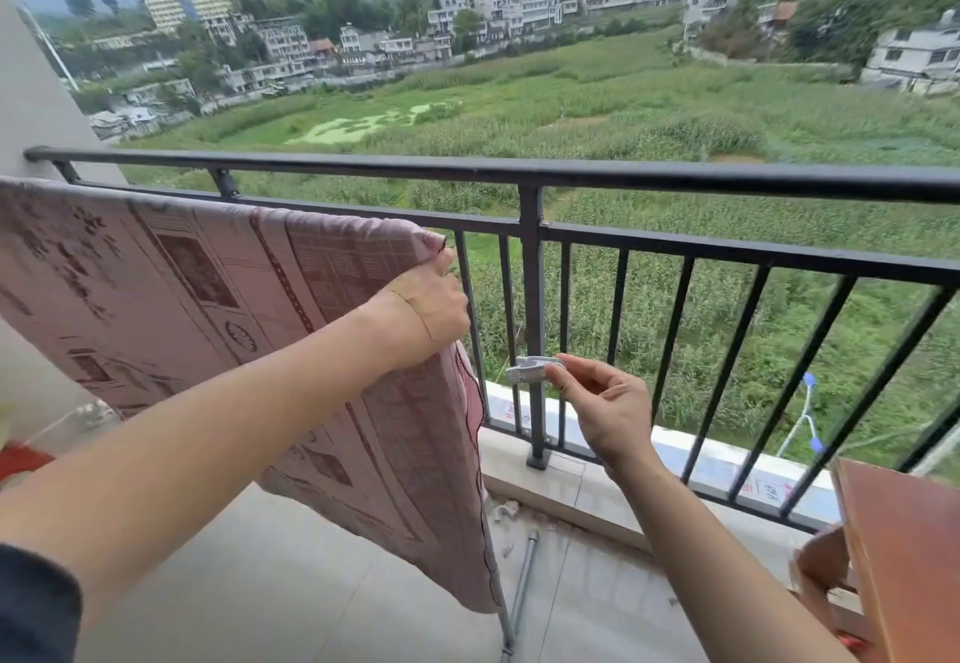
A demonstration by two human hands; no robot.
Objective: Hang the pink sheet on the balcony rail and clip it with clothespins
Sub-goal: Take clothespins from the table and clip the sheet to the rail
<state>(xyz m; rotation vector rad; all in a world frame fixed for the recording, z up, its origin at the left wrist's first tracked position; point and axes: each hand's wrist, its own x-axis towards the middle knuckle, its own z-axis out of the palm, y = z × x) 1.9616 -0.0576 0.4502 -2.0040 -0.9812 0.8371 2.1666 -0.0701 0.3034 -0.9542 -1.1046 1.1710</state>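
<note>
The pink patterned sheet (208,298) hangs draped over the lower bar of the black balcony rail (571,176) on the left side. My left hand (428,306) grips the sheet's right upper corner against that bar. Below and to the right, my right hand (602,402) pinches a grey clothespin (530,370) by one end, its jaws pointing left toward the sheet's edge. The clothespin is apart from the sheet and from the rail.
A vertical rail post (532,329) stands just behind the clothespin. A brown wooden piece of furniture (904,558) sits at the right edge. A grey pipe (524,579) lies on the tiled floor below the sheet. A wall (31,111) closes the left side.
</note>
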